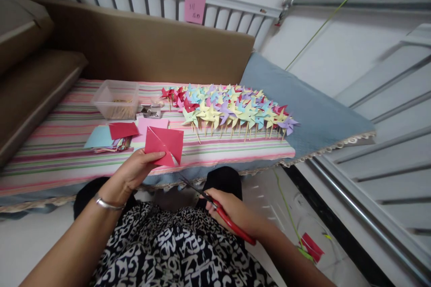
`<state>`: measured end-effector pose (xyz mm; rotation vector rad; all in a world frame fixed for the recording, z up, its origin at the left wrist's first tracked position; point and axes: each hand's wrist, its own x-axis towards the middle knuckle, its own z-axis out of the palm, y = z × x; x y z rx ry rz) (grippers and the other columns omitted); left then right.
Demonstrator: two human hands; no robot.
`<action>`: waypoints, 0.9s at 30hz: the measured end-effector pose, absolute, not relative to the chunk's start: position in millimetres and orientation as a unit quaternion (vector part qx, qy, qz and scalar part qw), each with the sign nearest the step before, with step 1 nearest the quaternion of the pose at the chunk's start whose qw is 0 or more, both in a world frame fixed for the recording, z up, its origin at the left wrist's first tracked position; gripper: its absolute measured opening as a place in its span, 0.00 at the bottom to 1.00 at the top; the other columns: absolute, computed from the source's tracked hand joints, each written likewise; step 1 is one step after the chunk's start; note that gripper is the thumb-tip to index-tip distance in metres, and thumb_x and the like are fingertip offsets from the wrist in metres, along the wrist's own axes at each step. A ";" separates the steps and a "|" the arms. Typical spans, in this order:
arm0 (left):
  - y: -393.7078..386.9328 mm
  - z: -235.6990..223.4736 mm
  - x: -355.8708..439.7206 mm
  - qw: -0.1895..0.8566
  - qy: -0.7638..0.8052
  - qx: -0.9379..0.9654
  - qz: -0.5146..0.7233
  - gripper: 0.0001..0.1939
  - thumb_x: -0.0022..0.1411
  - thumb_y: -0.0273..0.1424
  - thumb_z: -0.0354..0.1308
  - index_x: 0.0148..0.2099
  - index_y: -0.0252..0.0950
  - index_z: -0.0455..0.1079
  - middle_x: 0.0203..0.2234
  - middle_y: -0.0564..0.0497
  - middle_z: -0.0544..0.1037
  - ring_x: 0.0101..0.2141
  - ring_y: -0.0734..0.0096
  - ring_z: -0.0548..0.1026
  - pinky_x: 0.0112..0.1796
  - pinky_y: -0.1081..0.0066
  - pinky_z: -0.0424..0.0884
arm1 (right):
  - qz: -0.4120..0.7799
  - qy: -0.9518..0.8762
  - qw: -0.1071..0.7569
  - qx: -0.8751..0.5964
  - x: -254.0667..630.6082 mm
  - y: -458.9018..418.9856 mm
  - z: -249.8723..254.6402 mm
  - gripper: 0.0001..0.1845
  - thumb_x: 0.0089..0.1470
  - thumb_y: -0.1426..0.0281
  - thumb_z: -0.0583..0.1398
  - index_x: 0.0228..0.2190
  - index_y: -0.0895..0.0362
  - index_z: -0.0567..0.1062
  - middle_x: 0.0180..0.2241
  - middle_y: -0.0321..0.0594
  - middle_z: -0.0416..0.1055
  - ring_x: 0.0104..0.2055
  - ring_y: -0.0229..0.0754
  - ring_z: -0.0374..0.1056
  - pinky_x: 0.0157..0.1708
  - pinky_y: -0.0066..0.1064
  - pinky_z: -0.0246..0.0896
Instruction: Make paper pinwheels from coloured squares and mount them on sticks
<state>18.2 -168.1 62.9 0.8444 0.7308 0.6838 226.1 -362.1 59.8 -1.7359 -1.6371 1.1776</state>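
Note:
My left hand (139,168) pinches a red paper square (160,141) by its lower left part, thumb on top. Two slits run inward from opposite corners of the square. In my right hand (229,208) is a pair of scissors (225,217) with red handles, its blades pointing up and left, apart from the paper. Beyond the square lies a pink sheet (151,124). To its left sits a stack of coloured paper squares, with a red one (123,130) and a light blue one (100,137) on top.
Many small paper pinwheels (229,107) on sticks stand in rows on the striped cloth (50,143). A clear plastic box (116,98) holds thin sticks. A brown board (151,45) stands behind. A red paper piece (312,246) lies low at the right.

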 end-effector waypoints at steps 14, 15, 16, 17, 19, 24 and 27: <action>-174.4 60.5 29.3 0.809 0.278 0.505 0.115 0.11 0.48 0.27 0.67 0.37 0.33 0.78 0.33 0.41 0.81 0.32 0.61 0.78 0.38 0.66 0.73 | 0.420 -0.436 0.555 -0.570 219.5 -283.1 74.0 0.22 0.44 0.70 0.62 0.44 0.54 0.66 0.28 0.30 0.62 0.27 0.33 0.61 0.27 0.26 0.56; -173.9 60.3 28.6 0.820 0.286 0.475 0.140 0.11 0.49 0.28 0.67 0.38 0.32 0.77 0.35 0.40 0.81 0.32 0.61 0.78 0.38 0.67 0.73 | 0.414 -0.422 0.570 -0.571 216.8 -281.0 71.3 0.22 0.43 0.70 0.62 0.42 0.54 0.67 0.27 0.29 0.61 0.26 0.33 0.60 0.26 0.25 0.55; -174.1 59.6 28.0 0.833 0.292 0.437 0.174 0.12 0.51 0.29 0.66 0.39 0.32 0.77 0.35 0.40 0.80 0.33 0.62 0.78 0.38 0.67 0.74 | 0.408 -0.405 0.587 -0.570 214.3 -279.4 68.3 0.21 0.42 0.70 0.61 0.42 0.54 0.67 0.26 0.29 0.60 0.25 0.33 0.59 0.25 0.25 0.54; -175.4 58.2 28.1 0.846 0.293 0.391 0.212 0.12 0.52 0.31 0.66 0.39 0.32 0.77 0.36 0.41 0.80 0.34 0.62 0.78 0.38 0.67 0.74 | 0.403 -0.386 0.605 -0.568 211.9 -278.1 65.1 0.20 0.42 0.70 0.61 0.41 0.54 0.67 0.26 0.28 0.59 0.24 0.32 0.58 0.24 0.25 0.53; -181.6 54.3 30.3 0.865 0.281 0.301 0.286 0.11 0.54 0.34 0.64 0.39 0.34 0.76 0.34 0.43 0.81 0.34 0.63 0.78 0.38 0.67 0.75 | 0.399 -0.348 0.638 -0.559 207.1 -276.1 59.0 0.20 0.42 0.69 0.61 0.40 0.53 0.65 0.26 0.28 0.57 0.22 0.31 0.56 0.21 0.24 0.52; -207.7 52.8 45.7 0.869 0.291 0.234 0.325 0.12 0.56 0.35 0.63 0.42 0.37 0.75 0.39 0.46 0.80 0.39 0.61 0.77 0.41 0.62 0.75 | 0.364 -0.330 0.675 -0.551 194.1 -274.8 50.0 0.19 0.43 0.69 0.61 0.40 0.53 0.65 0.27 0.29 0.59 0.24 0.33 0.58 0.23 0.25 0.55; -215.4 57.4 55.0 0.847 0.331 0.282 0.304 0.15 0.50 0.30 0.67 0.42 0.34 0.75 0.38 0.44 0.80 0.38 0.60 0.78 0.41 0.65 0.75 | 0.344 -0.353 0.661 -0.566 187.6 -275.7 46.8 0.19 0.44 0.70 0.60 0.41 0.54 0.65 0.27 0.30 0.60 0.28 0.34 0.60 0.28 0.26 0.58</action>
